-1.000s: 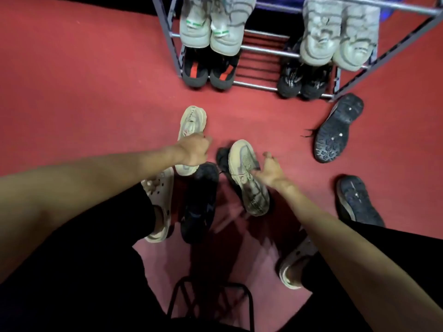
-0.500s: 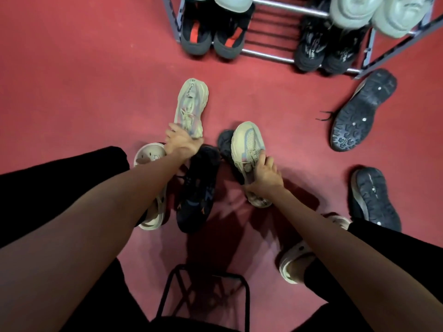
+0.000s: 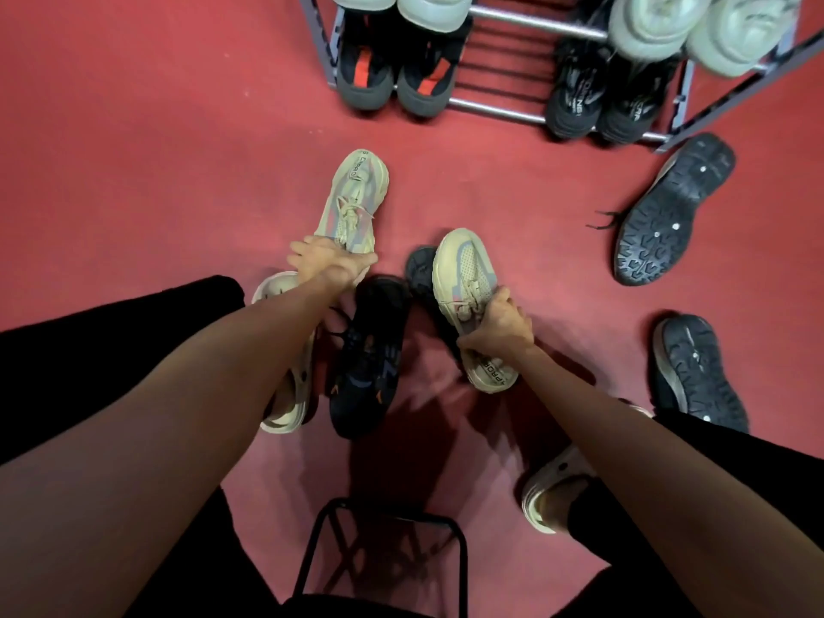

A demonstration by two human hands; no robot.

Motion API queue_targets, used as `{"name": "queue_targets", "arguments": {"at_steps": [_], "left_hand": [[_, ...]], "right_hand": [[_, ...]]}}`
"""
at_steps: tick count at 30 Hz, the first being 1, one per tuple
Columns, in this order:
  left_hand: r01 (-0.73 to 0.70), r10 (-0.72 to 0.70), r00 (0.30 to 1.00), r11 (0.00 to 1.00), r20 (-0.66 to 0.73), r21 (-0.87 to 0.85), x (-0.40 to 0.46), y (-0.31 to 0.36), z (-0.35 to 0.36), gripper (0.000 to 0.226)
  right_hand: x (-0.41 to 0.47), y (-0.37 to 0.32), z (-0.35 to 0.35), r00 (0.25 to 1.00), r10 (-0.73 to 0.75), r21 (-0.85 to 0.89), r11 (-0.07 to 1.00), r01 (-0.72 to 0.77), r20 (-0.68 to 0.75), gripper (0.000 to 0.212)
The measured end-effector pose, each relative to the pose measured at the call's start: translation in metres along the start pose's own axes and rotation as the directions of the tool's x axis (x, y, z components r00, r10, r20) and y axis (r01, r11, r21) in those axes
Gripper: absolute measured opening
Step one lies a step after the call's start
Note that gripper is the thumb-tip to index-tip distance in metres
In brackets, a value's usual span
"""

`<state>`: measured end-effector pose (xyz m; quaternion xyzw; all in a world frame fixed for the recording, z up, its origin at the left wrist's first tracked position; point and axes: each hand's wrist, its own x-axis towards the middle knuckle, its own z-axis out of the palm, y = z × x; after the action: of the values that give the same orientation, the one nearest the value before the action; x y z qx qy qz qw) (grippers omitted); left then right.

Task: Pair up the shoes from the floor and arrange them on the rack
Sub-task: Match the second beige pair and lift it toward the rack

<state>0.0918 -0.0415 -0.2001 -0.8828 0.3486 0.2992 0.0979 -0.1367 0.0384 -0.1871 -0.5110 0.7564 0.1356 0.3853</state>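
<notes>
Two beige sneakers make a pair on the red floor. My left hand (image 3: 327, 266) grips the left beige sneaker (image 3: 354, 194) at one end; the other end points toward the rack. My right hand (image 3: 495, 321) is closed over the laces of the right beige sneaker (image 3: 463, 278), which leans on a dark shoe (image 3: 419, 269). A black sneaker (image 3: 370, 354) with orange marks lies between my arms. Two black shoes lie sole-up at the right, one far (image 3: 673, 211) and one near (image 3: 695, 372). The metal shoe rack (image 3: 504, 107) holds pairs at the top.
The rack's bottom shelf carries a black-and-red pair (image 3: 392, 78) and a black pair (image 3: 602, 100); pale grey pairs sit on the shelf above. A gap of bare bars separates the bottom pairs. My feet wear cream clogs (image 3: 285, 394). A black stool frame (image 3: 383, 550) stands beneath me.
My right hand has gone from reaching, fingers spread, to closing on the right beige sneaker. My left hand slid to the end of the left one. The view tilted down, so the rack rose in the frame.
</notes>
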Motion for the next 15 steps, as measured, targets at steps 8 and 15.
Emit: {"name": "queue_targets", "arguments": {"at_steps": [8,15], "left_hand": [[-0.277,0.273,0.955,0.961,0.115,0.013,-0.014,-0.002,-0.077,0.084],[-0.604,0.574,0.796,0.740,0.191,0.296,-0.077,0.013,-0.168,0.080]], "right_hand": [[-0.026,0.001,-0.079,0.945,-0.159,0.684,0.724,-0.085,0.286,0.023],[-0.086,0.003,-0.164,0.954,-0.300,0.819,0.546,0.174,-0.003,0.062]]}}
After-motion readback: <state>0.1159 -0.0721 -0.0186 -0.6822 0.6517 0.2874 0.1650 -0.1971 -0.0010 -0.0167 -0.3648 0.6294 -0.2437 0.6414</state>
